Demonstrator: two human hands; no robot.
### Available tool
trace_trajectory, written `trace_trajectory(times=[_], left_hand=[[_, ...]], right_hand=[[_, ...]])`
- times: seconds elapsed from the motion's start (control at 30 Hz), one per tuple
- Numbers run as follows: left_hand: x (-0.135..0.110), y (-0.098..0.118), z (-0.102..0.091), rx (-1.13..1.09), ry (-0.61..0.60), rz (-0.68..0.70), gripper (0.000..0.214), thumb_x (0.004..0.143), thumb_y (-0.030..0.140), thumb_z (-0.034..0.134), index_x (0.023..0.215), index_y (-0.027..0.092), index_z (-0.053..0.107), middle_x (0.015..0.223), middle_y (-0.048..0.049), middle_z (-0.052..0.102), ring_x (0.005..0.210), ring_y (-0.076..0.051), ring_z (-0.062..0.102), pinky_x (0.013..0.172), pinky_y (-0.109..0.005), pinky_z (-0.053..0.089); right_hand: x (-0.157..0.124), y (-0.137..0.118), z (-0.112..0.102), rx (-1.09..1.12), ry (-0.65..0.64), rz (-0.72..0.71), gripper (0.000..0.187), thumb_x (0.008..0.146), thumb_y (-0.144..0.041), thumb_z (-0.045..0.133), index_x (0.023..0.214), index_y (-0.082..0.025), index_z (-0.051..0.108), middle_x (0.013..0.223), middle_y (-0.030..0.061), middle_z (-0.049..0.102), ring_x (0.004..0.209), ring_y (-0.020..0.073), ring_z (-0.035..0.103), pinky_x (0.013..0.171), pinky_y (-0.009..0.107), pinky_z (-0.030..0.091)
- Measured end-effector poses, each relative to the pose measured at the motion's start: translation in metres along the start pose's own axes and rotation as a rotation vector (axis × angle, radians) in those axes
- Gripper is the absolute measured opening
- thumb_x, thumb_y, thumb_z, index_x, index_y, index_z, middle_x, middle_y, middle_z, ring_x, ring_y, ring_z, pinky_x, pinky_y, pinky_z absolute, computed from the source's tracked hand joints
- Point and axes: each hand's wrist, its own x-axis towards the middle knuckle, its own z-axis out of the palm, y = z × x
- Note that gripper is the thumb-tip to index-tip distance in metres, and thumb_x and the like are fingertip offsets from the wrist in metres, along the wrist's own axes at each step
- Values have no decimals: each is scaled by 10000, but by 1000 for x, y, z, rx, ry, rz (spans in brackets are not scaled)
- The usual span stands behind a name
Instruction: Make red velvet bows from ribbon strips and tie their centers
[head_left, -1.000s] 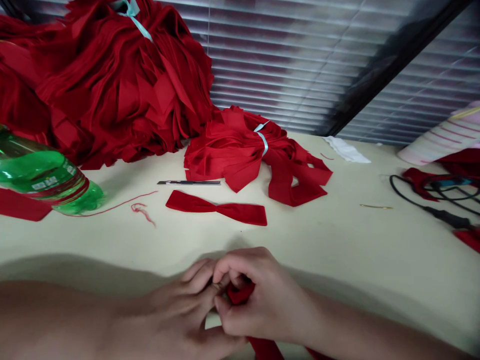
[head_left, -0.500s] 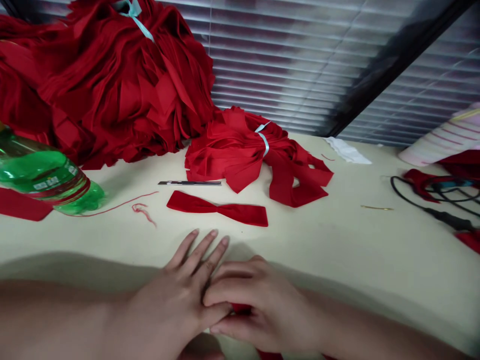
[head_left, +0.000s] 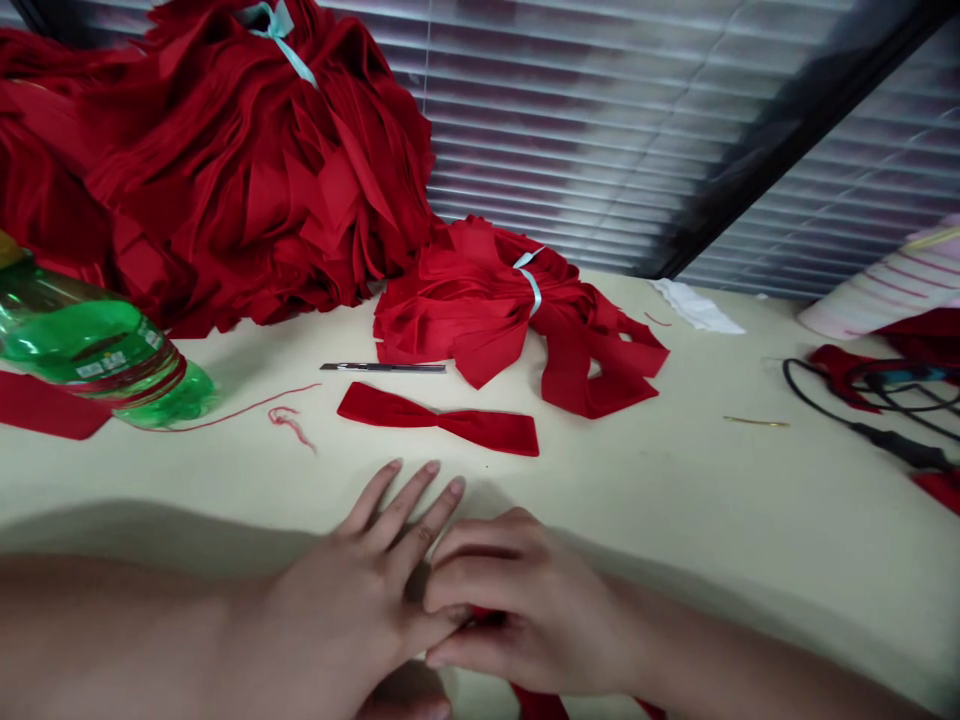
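Observation:
My right hand is closed in a pinch on a piece of red fabric, most of it hidden behind the fingers. Close against it is my left hand, three fingers spread over the table and its index finger reaching to the fabric and my right fingertips. My left thumb is low at the bottom edge, partly in shadow. Another red strip of fabric shows below my right hand. Just beyond my hands lies a red fabric bow, narrowed at its middle.
Behind the bow are a slim cutter knife and a tied bundle of red strips. A larger red bundle fills the back left. A green bottle wound with red thread lies left; a black cable and thread cone are right.
My right hand has shifted very slightly to the right, still pinching the red fabric. The left hand keeps its spread pose. The whole view has moved a little.

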Motion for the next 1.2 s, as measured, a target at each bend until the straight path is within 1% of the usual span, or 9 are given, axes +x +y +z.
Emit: trace_trajectory(times=[0.23,0.3,0.4,0.47,0.63,0.73,0.9,1.07,1.2], left_hand=[[-2,0,3,-10,25,-7,464,762,349,601,1205,231,523,1509,-179,120,1346,-458,100,1009,-707,145],[-1,0,3,-5,26,-9,490,751,343,614,1218,231,512,1506,-181,132,1343,-460,109,1008,-708,148],[-1,1,2,7,13,-11,515,757,329,610,1250,241,491,1491,-175,204,1343,-452,126,1011,-705,147],[-2,0,2,4,11,-7,497,768,339,600,1245,243,500,1486,-172,219,1343,-448,127,1017,-698,148],[-3,0,2,-6,17,-12,430,788,372,577,1192,227,548,1494,-178,178,1337,-462,116,1013,-698,157],[-2,0,1,-14,25,-16,494,766,354,606,1237,236,514,1489,-186,187,1329,-471,144,1002,-705,175],[-3,0,2,-25,66,5,494,761,334,619,1233,235,514,1492,-173,179,1336,-453,152,1022,-687,163],[-3,0,3,-23,62,4,531,748,334,631,1249,218,498,1484,-189,192,1332,-462,153,1017,-696,148],[-1,-1,3,-39,61,2,576,732,319,643,1278,255,471,1496,-160,186,1335,-457,152,1016,-699,153]], right_hand=[[-5,3,4,-175,104,-78,364,761,-365,658,526,-169,461,558,-52,410,498,69,329,457,230,265],[-4,3,3,-163,98,-69,335,749,-348,679,553,-168,475,573,-54,436,514,69,356,471,223,281],[-1,1,0,-87,-27,-33,265,767,-357,673,641,-167,538,645,-44,509,584,72,444,509,198,324],[1,0,-1,-68,-70,-15,274,791,-384,641,653,-166,549,659,-38,513,588,73,446,506,197,320],[-2,3,3,-155,63,-52,389,787,-417,628,538,-163,469,569,-56,381,506,70,316,460,225,233],[-4,4,5,-189,111,-46,396,755,-413,662,527,-162,458,553,-60,380,501,67,330,463,224,247],[-2,2,1,-192,-6,-69,232,812,-381,615,704,-177,592,613,-50,466,555,79,418,499,221,304],[0,-1,-1,-157,-31,-17,287,782,-338,645,597,-164,510,596,-58,450,539,61,407,495,201,306],[-1,0,1,-208,-14,-46,317,788,-336,629,571,-169,468,575,-57,428,529,68,380,484,210,284]])
